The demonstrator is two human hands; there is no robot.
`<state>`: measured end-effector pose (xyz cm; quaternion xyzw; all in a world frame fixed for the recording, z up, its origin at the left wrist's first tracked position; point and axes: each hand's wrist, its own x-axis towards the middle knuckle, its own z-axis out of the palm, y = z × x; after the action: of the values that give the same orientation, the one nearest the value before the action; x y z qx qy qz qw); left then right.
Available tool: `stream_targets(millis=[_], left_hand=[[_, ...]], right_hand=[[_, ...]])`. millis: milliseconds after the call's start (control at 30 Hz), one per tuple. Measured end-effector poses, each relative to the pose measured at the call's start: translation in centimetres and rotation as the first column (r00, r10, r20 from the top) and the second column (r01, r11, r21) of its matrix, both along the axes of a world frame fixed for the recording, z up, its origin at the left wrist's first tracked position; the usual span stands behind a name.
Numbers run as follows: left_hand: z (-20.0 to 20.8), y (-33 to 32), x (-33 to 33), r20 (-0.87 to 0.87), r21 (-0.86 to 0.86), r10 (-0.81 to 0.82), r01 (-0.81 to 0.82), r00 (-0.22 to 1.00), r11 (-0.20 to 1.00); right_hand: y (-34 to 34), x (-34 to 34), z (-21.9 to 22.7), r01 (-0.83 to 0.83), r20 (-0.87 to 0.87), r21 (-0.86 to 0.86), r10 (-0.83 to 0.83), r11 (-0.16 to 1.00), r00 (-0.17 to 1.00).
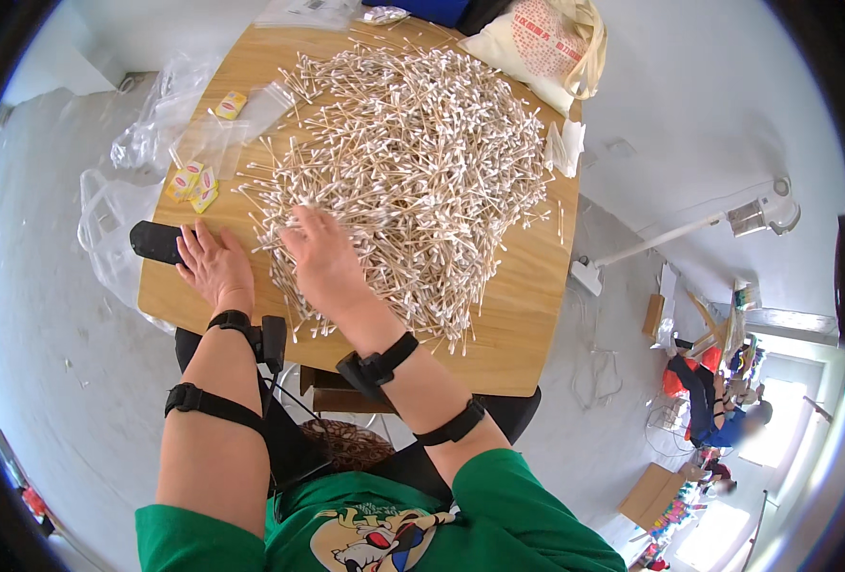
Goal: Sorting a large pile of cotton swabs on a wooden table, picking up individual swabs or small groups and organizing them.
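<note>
A broad heap of cotton swabs (413, 162) with white tips and pale wooden sticks is spread over a round wooden table (522, 315). My right hand (327, 267) is at the heap's near left side, its fingers bent together among the swabs; how many it grips is hidden. Left of the heap, my left hand (218, 270) lies flat with its fingers stretched out. Its fingertips touch the right end of a black flat, oblong object (158, 242) on the table's left edge.
Small yellow packets (194, 183) and clear plastic bags (215, 143) lie on the left side. A cream cloth bag (527, 48) sits at the far right edge, near a crumpled white paper (566, 148). A white stand (661, 238) is on the floor; people sit farther right.
</note>
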<state>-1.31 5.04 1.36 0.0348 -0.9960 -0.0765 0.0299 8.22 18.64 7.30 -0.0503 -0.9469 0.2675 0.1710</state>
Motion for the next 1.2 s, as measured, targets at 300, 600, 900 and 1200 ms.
stream_targets(millis=[300, 600, 900, 1200], left_hand=[[0.3, -0.2, -0.1, 0.014, -0.023, 0.009, -0.009, 1.0, 1.0], [0.1, -0.2, 0.0, 0.003, -0.023, -0.003, 0.003, 1.0, 1.0], [-0.1, -0.7, -0.2, -0.008, -0.022, 0.004, -0.004, 1.0, 1.0], [0.0, -0.1, 0.0, -0.007, 0.037, 0.003, -0.003, 1.0, 0.999]], right_hand=[[5.8, 4.1, 1.2, 0.246, -0.011, 0.109, -0.246, 0.963, 0.969], [14.5, 8.8, 0.5, 0.458, -0.035, 0.129, -0.458, 0.879, 0.888], [19.2, 7.5, 0.8, 0.618, -0.008, -0.105, -0.622, 0.779, 0.783], [18.7, 6.0, 2.3, 0.604, -0.137, 0.209, -0.589, 0.769, 0.797]])
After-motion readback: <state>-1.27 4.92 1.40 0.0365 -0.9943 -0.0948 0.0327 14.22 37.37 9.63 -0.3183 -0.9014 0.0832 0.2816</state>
